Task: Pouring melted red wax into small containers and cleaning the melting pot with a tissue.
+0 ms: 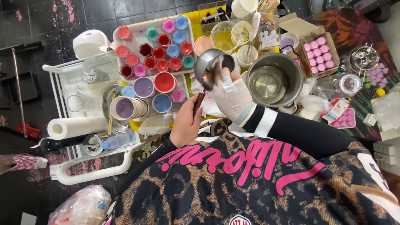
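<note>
Your left hand [186,121], bare, was closed around the dark handle of a small metal ladle [210,66], its bowl tilted up at 12 o'clock. Your right hand [231,96], gloved in white, pressed its fingers into that bowl. At 3 o'clock stood a steel pot [291,68] on the counter [196,18]; at 10 o'clock, trays of coloured cups [160,46].

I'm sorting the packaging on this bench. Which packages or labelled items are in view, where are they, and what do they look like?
Cardboard box: upper right, open, brown, holding pink moulded pieces.
Flat sachet: right of the steel pot, white with red print.
Clear plastic bag: bottom left on the floor, crumpled.
Paper towel roll: left, white, lying down.
</note>
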